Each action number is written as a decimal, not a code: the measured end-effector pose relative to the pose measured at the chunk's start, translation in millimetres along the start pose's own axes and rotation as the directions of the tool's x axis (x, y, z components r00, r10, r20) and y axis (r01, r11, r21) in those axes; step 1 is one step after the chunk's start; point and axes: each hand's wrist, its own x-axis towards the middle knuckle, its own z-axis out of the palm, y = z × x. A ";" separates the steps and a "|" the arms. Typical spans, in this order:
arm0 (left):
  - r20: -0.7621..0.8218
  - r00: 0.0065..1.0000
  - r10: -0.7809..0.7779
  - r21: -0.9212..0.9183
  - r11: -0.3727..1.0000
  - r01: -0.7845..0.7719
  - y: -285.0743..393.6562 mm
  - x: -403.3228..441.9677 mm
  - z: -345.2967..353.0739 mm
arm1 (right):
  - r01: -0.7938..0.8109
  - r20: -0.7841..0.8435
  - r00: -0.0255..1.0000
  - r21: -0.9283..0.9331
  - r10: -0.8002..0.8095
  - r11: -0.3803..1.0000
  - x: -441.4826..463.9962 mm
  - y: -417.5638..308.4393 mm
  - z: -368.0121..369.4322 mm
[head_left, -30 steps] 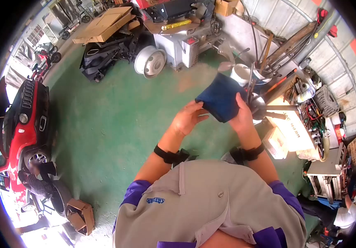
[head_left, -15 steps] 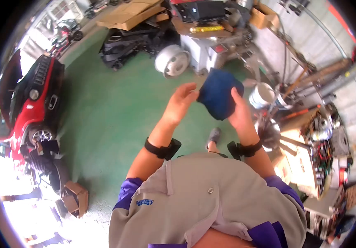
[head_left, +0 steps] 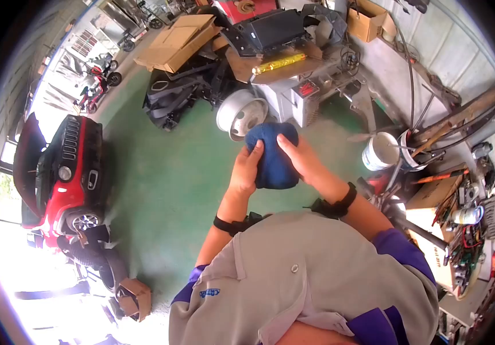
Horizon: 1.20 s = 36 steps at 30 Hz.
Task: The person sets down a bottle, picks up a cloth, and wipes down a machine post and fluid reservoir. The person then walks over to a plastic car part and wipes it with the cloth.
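A dark blue cloth [head_left: 274, 164], folded into a thick pad, is held up in front of my chest. My left hand [head_left: 245, 169] grips its left side, thumb over the front face. On the opposite side my right hand [head_left: 304, 160] is closed on the cloth, its thumb pressing near the top. Most of the fingers of both hands are hidden behind the cloth.
A white wheel rim [head_left: 242, 115] lies on the green floor [head_left: 167, 184] beyond my hands. Behind it stands a cluttered workbench [head_left: 276, 72]. White buckets [head_left: 381, 151] and tools are on the right. A red car [head_left: 63, 178] with its hood raised stands at left.
My left hand has come onto the cloth, where before it was at or just off its edge. The cloth has moved left and down and looks more compact. The view has shifted.
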 end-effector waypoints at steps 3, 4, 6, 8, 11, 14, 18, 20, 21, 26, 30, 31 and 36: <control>0.055 0.998 -0.026 -0.167 0.985 0.035 11.3 31.6 22.1 | 0.077 -0.118 0.989 -0.096 -0.088 0.992 34.7 -7.2 -25.8; 0.076 0.997 -0.015 -0.196 0.980 0.029 7.4 47.8 24.2 | 0.059 -0.140 0.988 -0.076 -0.069 0.995 45.7 -9.5 -34.4; 0.071 0.997 0.015 -0.064 0.998 -0.011 2.2 78.2 27.7 | 0.033 -0.134 0.990 -0.011 -0.034 0.999 64.6 -18.1 -49.3; 0.085 0.996 0.021 0.152 0.988 -0.033 0.2 115.5 24.5 | -0.036 -0.072 0.996 0.114 0.044 0.993 85.5 -24.2 -62.7; 0.038 0.998 0.046 0.348 0.936 -0.056 -23.2 187.2 6.3 | -0.112 0.093 0.991 0.221 0.093 0.969 117.3 -46.8 -72.0; -0.059 0.998 -0.028 0.220 0.975 0.040 -5.1 245.7 14.9 | -0.043 0.139 0.990 0.153 0.022 0.987 170.1 -60.1 -78.2; 0.031 0.988 -0.153 -0.149 0.976 0.156 23.9 328.3 17.4 | 0.137 -0.041 0.989 -0.169 -0.145 0.976 264.0 -70.4 -95.9; 0.118 0.982 -0.149 -0.293 0.939 0.178 46.3 364.2 21.9 | 0.115 -0.107 0.975 -0.502 -0.193 0.857 310.2 -62.3 -118.5; 0.133 0.983 -0.129 -0.271 0.949 0.161 53.6 385.8 22.2 | 0.093 -0.135 0.963 -0.642 -0.232 0.761 329.1 -67.4 -120.7; 0.259 0.962 -0.089 -0.191 0.971 0.141 72.6 454.6 31.6 | 0.016 -0.269 0.956 -0.347 -0.116 0.938 363.5 -119.3 -102.1; 0.319 0.943 -0.097 -0.284 0.939 0.192 66.6 495.6 37.4 | 0.120 -0.122 0.960 -0.638 -0.254 0.760 422.2 -88.5 -133.1; 0.311 0.946 -0.092 -0.282 0.942 0.184 68.4 503.8 40.5 | 0.115 -0.132 0.957 -0.645 -0.258 0.756 437.0 -87.3 -137.5; 0.182 0.983 0.015 -0.075 0.997 -0.002 78.7 552.5 46.5 | 0.068 -0.149 0.972 -0.570 -0.184 0.819 507.1 -103.2 -150.6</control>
